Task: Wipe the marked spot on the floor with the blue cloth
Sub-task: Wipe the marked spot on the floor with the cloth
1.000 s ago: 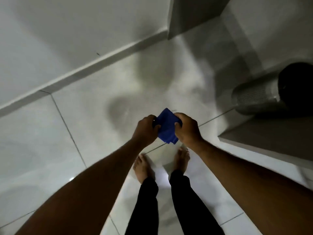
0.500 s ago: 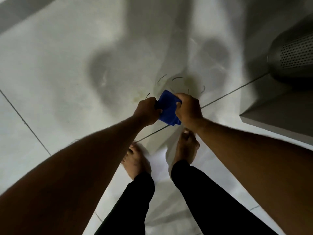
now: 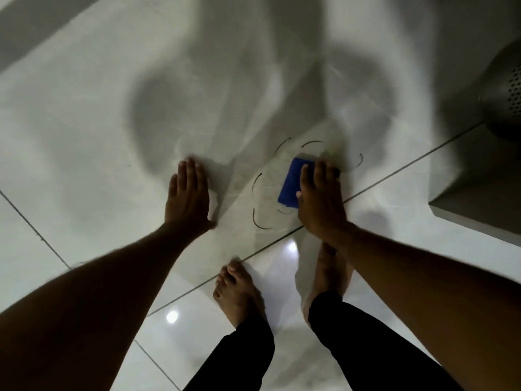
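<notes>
The folded blue cloth [image 3: 291,185] lies flat on the white floor tile, inside the marked spot [image 3: 267,190], a ring of short dark pen arcs. My right hand [image 3: 320,200] presses down on the cloth's right half, fingers stretched forward over it. My left hand [image 3: 188,194] rests flat on the tile to the left of the ring, palm down, fingers together, holding nothing. Part of the ring is hidden under the cloth and my right hand.
My two bare feet [image 3: 236,292] stand just behind a grout line [image 3: 197,286] that runs diagonally under the ring. A grey perforated cylinder [image 3: 504,91] lies at the right edge, above a low grey step [image 3: 479,204]. A wall base [image 3: 33,26] crosses the top left.
Both hands held the cloth in the air before. Now I have bent closer to the floor; my right hand has pressed the cloth onto the marked ring and my left hand has let go and landed on the tile.
</notes>
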{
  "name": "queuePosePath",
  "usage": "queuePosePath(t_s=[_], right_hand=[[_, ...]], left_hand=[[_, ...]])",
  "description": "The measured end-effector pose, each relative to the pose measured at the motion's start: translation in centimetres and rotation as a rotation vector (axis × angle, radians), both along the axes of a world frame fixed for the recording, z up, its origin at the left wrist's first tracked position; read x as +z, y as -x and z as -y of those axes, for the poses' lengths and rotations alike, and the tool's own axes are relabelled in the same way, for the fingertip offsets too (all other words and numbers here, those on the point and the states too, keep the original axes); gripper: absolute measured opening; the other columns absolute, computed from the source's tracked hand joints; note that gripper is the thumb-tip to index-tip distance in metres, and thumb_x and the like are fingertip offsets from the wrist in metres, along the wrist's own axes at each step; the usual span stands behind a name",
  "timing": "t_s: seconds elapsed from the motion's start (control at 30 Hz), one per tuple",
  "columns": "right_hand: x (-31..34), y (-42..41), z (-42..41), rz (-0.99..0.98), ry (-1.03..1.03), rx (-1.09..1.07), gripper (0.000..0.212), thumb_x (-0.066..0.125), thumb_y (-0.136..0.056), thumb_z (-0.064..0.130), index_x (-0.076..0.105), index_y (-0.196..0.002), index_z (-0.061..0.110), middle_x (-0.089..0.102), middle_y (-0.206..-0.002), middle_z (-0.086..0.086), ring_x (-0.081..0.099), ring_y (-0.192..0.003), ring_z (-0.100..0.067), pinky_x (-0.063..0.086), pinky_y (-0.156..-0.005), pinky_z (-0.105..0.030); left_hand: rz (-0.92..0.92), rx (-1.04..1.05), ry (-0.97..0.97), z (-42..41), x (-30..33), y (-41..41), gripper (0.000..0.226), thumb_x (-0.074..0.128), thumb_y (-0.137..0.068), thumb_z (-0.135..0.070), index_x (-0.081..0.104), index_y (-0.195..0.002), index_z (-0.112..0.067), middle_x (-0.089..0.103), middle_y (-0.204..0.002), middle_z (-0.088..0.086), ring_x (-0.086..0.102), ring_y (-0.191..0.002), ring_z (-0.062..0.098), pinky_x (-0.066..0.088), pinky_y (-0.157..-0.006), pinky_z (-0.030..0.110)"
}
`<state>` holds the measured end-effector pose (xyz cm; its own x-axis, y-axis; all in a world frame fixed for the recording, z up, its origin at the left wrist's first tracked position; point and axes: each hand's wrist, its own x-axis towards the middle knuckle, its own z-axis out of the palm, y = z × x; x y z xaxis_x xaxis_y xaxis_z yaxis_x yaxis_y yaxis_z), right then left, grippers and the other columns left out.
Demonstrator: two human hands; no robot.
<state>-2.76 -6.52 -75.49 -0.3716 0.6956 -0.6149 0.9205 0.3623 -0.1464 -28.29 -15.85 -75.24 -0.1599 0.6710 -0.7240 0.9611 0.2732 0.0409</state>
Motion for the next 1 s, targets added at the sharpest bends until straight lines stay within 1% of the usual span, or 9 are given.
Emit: queuePosePath(t_s=[0.1, 0.23, 0.37, 0.47, 0.53, 0.7, 0.83, 0.93, 1.0], right_hand=[[-2.0, 0.9, -0.6, -0.005, -0.043, -0.033, 0.076, 0.051, -0.097, 0.025, 0.006, -0.154, 0.003, 0.003, -0.162, -0.028, -0.001, -0.148, -0.048, 0.01, -0.12, -0.061], [-4.0, 7.9, -2.6, -0.055, -0.163, -0.149, 0.071, 0.041, -0.098, 0.037, 0.015, -0.154, 0.002, 0.012, -0.16, -0.031, 0.008, -0.146, -0.051, 0.009, -0.118, -0.062], [-4.8, 6.4, 4.9, -0.335, -0.17, 0.519, 0.066, 0.046, -0.096, 0.037, 0.026, -0.152, 0.009, 0.022, -0.16, -0.024, 0.016, -0.147, -0.046, 0.014, -0.119, -0.06], [-4.5, -0.8, 5.5, -0.309, -0.046, 0.902, 0.068, 0.048, -0.095, 0.034, 0.021, -0.154, 0.014, 0.016, -0.163, -0.018, 0.01, -0.15, -0.04, 0.013, -0.12, -0.056], [-5.6, -1.3, 2.1, -0.276, -0.144, 0.86, 0.068, 0.047, -0.095, 0.037, 0.023, -0.153, 0.013, 0.022, -0.161, -0.022, 0.018, -0.148, -0.043, 0.018, -0.118, -0.057], [-6.1, 7.9, 0.4, -0.218, -0.285, 0.216, 0.07, 0.038, -0.094, 0.04, 0.017, -0.153, 0.01, 0.018, -0.16, -0.027, 0.012, -0.147, -0.047, 0.015, -0.117, -0.061], [-4.9, 1.0, 8.6, -0.306, -0.094, 0.684, 0.075, 0.047, -0.094, 0.037, 0.011, -0.156, 0.014, 0.011, -0.164, -0.02, 0.004, -0.15, -0.041, 0.011, -0.121, -0.057], [-6.1, -1.1, 3.3, -0.356, -0.121, 1.031, 0.073, 0.045, -0.091, 0.038, 0.016, -0.155, 0.016, 0.018, -0.163, -0.017, 0.012, -0.15, -0.038, 0.01, -0.12, -0.053], [-7.0, 0.4, -1.9, -0.318, -0.255, 0.946, 0.066, 0.036, -0.096, 0.037, 0.019, -0.154, 0.012, 0.026, -0.159, -0.022, 0.021, -0.146, -0.042, 0.014, -0.117, -0.054]], left_hand=[[0.04, 0.038, 0.019, 0.4, -1.3, 0.6, 0.159, 0.094, -0.046, -0.045, -0.018, -0.15, 0.002, -0.022, -0.159, 0.025, -0.017, -0.148, 0.04, 0.004, -0.122, 0.048], [0.025, 0.081, 0.04, 0.1, -2.0, 0.6, 0.166, 0.094, -0.04, -0.047, -0.023, -0.148, -0.001, -0.028, -0.157, 0.025, -0.023, -0.146, 0.041, -0.004, -0.12, 0.051], [0.055, 0.091, 0.019, -0.3, -2.1, 1.1, 0.169, 0.094, -0.038, -0.049, -0.026, -0.147, -0.002, -0.03, -0.156, 0.025, -0.026, -0.145, 0.039, -0.003, -0.121, 0.049], [0.081, 0.071, 0.006, 0.1, -1.8, 1.6, 0.168, 0.092, -0.04, -0.054, -0.029, -0.146, -0.004, -0.033, -0.155, 0.024, -0.029, -0.144, 0.038, -0.003, -0.122, 0.05], [0.083, 0.067, -0.007, 0.2, -1.9, 1.6, 0.168, 0.091, -0.04, -0.055, -0.029, -0.146, -0.004, -0.033, -0.155, 0.023, -0.029, -0.143, 0.038, -0.004, -0.122, 0.05], [0.092, 0.067, -0.024, 0.4, -2.2, 1.8, 0.169, 0.091, -0.039, -0.057, -0.03, -0.145, -0.007, -0.034, -0.154, 0.021, -0.03, -0.143, 0.036, -0.006, -0.121, 0.049], [0.09, 0.063, -0.004, 0.2, -1.8, 1.6, 0.169, 0.091, -0.04, -0.055, -0.031, -0.145, -0.005, -0.034, -0.155, 0.022, -0.031, -0.143, 0.037, -0.003, -0.122, 0.05], [0.081, 0.067, -0.006, 0.2, -1.9, 1.5, 0.17, 0.092, -0.038, -0.054, -0.03, -0.146, -0.005, -0.033, -0.155, 0.023, -0.029, -0.144, 0.038, -0.005, -0.121, 0.05], [0.063, 0.068, -0.007, 0.1, -2.0, 1.4, 0.171, 0.092, -0.037, -0.054, -0.029, -0.146, -0.005, -0.032, -0.156, 0.023, -0.028, -0.144, 0.038, -0.005, -0.12, 0.05]])
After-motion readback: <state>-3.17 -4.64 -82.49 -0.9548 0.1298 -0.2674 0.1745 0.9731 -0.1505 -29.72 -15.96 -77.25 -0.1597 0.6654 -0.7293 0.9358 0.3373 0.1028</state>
